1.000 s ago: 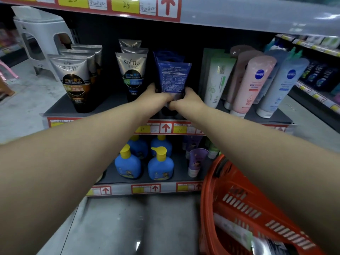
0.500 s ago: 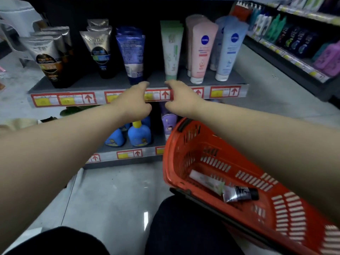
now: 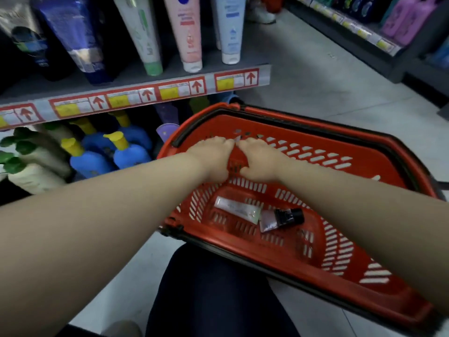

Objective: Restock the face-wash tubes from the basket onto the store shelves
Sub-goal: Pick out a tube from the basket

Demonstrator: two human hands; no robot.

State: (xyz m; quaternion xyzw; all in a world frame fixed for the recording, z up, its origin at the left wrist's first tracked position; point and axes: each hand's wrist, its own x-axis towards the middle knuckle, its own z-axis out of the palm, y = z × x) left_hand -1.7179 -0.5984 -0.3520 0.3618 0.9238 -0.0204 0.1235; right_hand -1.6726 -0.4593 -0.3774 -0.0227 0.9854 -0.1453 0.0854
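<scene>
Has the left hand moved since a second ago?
Yes. The left hand has dropped from the shelf's price strip down into the red basket.

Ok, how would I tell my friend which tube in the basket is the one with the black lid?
Find the big red basket in front of the shelf. Two tubes lie on its bottom. Pick the short silvery tube on the right with the black cap; the white tube next to it is longer and has no black on it.

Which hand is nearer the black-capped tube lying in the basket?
Right. The right hand is over the basket, just beyond the black-capped tube; the left hand is alongside, farther toward the shelf.
</scene>
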